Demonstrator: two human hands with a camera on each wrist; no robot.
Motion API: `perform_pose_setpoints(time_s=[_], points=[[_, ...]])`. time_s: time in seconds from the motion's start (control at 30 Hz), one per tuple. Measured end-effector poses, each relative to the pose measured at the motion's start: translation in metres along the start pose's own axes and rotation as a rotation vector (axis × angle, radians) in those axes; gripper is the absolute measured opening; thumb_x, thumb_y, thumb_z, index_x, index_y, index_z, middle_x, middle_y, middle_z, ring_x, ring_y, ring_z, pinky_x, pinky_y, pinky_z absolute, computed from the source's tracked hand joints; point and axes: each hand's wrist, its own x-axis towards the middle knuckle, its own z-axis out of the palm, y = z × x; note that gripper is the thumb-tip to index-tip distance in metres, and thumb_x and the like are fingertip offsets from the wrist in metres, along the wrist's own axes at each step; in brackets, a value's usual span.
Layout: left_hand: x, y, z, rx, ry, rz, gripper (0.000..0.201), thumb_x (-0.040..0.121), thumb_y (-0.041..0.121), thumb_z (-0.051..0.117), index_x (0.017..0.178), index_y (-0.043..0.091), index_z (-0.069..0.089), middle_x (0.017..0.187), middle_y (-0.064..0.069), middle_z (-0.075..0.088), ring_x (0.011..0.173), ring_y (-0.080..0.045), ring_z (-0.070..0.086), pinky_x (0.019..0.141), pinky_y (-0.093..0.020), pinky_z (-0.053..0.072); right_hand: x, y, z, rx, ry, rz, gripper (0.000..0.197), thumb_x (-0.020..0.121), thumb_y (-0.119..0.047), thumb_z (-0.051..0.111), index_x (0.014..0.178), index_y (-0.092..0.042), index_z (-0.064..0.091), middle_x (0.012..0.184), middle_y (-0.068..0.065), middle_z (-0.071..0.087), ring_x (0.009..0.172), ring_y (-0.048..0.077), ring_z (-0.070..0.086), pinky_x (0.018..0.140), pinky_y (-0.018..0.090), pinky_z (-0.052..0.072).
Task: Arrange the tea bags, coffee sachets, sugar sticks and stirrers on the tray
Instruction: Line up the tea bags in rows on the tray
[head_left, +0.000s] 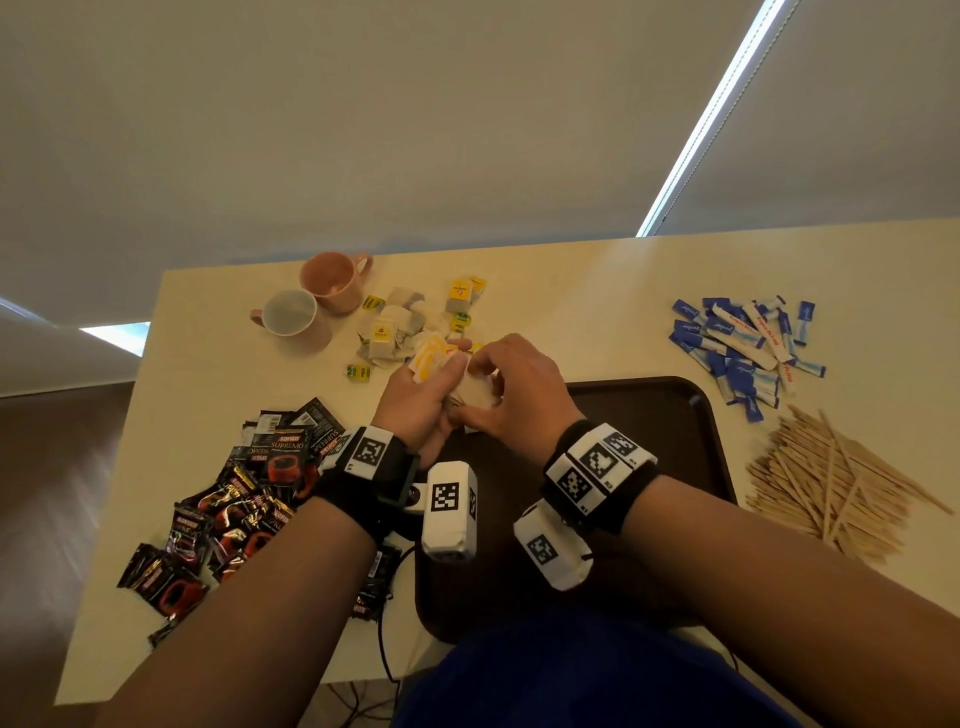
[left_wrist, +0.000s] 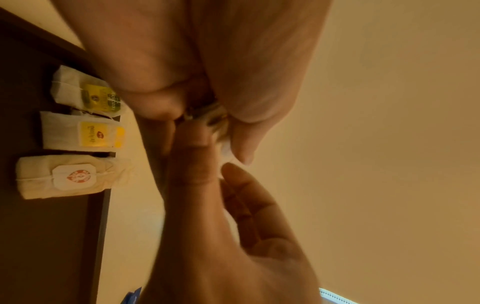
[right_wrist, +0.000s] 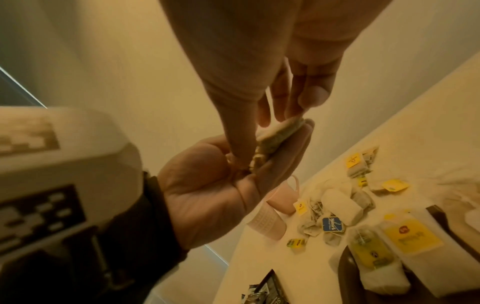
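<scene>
My left hand (head_left: 434, 387) and right hand (head_left: 511, 382) meet above the far left corner of the dark brown tray (head_left: 649, 415). Between them they pinch one pale tea bag (head_left: 475, 396). In the right wrist view the tea bag (right_wrist: 281, 136) lies on the left hand's curled fingers (right_wrist: 291, 156) while the right hand's fingertips (right_wrist: 309, 96) press it from above. Three tea bags (left_wrist: 80, 133) lie side by side on the tray's edge (left_wrist: 39, 236). More tea bags (head_left: 410, 322) are heaped on the table behind the hands.
Two pink mugs (head_left: 337, 280) (head_left: 291, 317) stand at the back left. Black coffee sachets (head_left: 234, 499) are piled left of the tray, blue and white sugar sticks (head_left: 743, 348) at the back right, wooden stirrers (head_left: 831, 483) at the right. A cable hangs off the near edge.
</scene>
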Motion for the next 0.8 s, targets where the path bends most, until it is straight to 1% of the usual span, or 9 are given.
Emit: perform_pose_setpoints(time_s=[0.07, 0.1, 0.2, 0.27, 0.4, 0.5, 0.6, 0.67, 0.8], points=[[0.000, 0.000, 0.000, -0.019, -0.004, -0.023, 0.030, 0.103, 0.015, 0.050, 0.129, 0.004, 0.058, 0.102, -0.012, 0.071, 0.083, -0.020, 0.072, 0.059, -0.029, 0.060, 0.000, 0.004, 0.000, -0.026, -0.010, 0.028, 0.042, 0.071, -0.026, 0.087, 0.103, -0.011, 0.065, 0.100, 0.001, 0.058, 0.078, 0.009, 0.050, 0.073, 0.024, 0.047], [0.001, 0.000, -0.001, -0.029, -0.005, -0.036, 0.033, 0.103, 0.017, 0.049, 0.132, 0.004, 0.056, 0.107, -0.014, 0.070, 0.087, -0.022, 0.071, 0.062, -0.031, 0.060, 0.001, 0.006, -0.001, -0.015, -0.009, 0.053, 0.040, 0.072, -0.026, 0.086, 0.104, -0.012, 0.066, 0.098, 0.001, 0.061, 0.078, 0.010, 0.053, 0.073, 0.026, 0.050], [0.001, 0.001, -0.004, -0.072, -0.020, -0.074, 0.032, 0.103, 0.019, 0.048, 0.131, 0.004, 0.055, 0.115, -0.017, 0.068, 0.099, -0.029, 0.070, 0.074, -0.039, 0.060, 0.001, 0.012, -0.005, 0.094, -0.027, 0.152, 0.034, 0.075, -0.024, 0.084, 0.104, -0.015, 0.069, 0.090, -0.005, 0.067, 0.075, 0.010, 0.063, 0.074, 0.023, 0.054], [0.000, 0.001, -0.005, -0.095, -0.038, -0.087, 0.030, 0.103, 0.014, 0.047, 0.131, 0.004, 0.054, 0.113, -0.016, 0.069, 0.096, -0.026, 0.072, 0.076, -0.041, 0.061, 0.001, 0.017, -0.007, 0.175, -0.032, 0.225, 0.030, 0.078, -0.023, 0.081, 0.104, -0.016, 0.071, 0.088, -0.005, 0.070, 0.077, 0.010, 0.067, 0.077, 0.026, 0.057], [0.002, -0.003, -0.008, -0.082, -0.033, -0.083, 0.033, 0.097, -0.005, 0.051, 0.129, 0.003, 0.054, 0.124, -0.022, 0.063, 0.103, -0.030, 0.068, 0.078, -0.042, 0.062, 0.002, 0.030, -0.007, 0.323, 0.013, 0.307, 0.015, 0.081, -0.013, 0.075, 0.095, -0.014, 0.072, 0.084, 0.001, 0.073, 0.079, 0.020, 0.071, 0.078, 0.041, 0.060], [0.002, -0.005, -0.007, -0.045, 0.000, -0.076, 0.037, 0.093, -0.014, 0.052, 0.126, 0.001, 0.056, 0.118, -0.019, 0.063, 0.101, -0.031, 0.067, 0.077, -0.040, 0.062, 0.000, 0.031, -0.008, 0.468, 0.030, 0.380, 0.023, 0.081, 0.001, 0.071, 0.099, -0.014, 0.070, 0.092, 0.005, 0.073, 0.089, 0.022, 0.072, 0.081, 0.040, 0.061], [0.002, -0.007, -0.007, -0.011, 0.029, -0.072, 0.041, 0.092, -0.016, 0.052, 0.130, -0.003, 0.056, 0.116, -0.018, 0.064, 0.097, -0.030, 0.068, 0.079, -0.042, 0.061, -0.002, 0.028, -0.008, 0.624, 0.018, 0.457, 0.028, 0.082, 0.007, 0.067, 0.092, -0.019, 0.068, 0.093, 0.006, 0.071, 0.094, 0.025, 0.071, 0.078, 0.036, 0.061], [0.003, -0.009, -0.008, 0.014, 0.045, -0.075, 0.041, 0.091, -0.016, 0.054, 0.130, -0.002, 0.057, 0.120, -0.020, 0.063, 0.098, -0.032, 0.069, 0.080, -0.042, 0.062, -0.003, 0.027, -0.009, 0.686, 0.001, 0.489, 0.028, 0.085, 0.007, 0.065, 0.090, -0.020, 0.066, 0.092, 0.006, 0.070, 0.089, 0.022, 0.070, 0.073, 0.034, 0.062], [0.001, -0.008, -0.008, 0.056, 0.056, -0.061, 0.037, 0.091, -0.013, 0.056, 0.125, 0.002, 0.060, 0.122, -0.022, 0.063, 0.102, -0.033, 0.068, 0.077, -0.039, 0.062, -0.003, 0.026, -0.009, 0.762, -0.027, 0.525, 0.011, 0.092, 0.000, 0.062, 0.093, -0.010, 0.067, 0.088, 0.006, 0.071, 0.077, 0.014, 0.070, 0.061, 0.030, 0.060]])
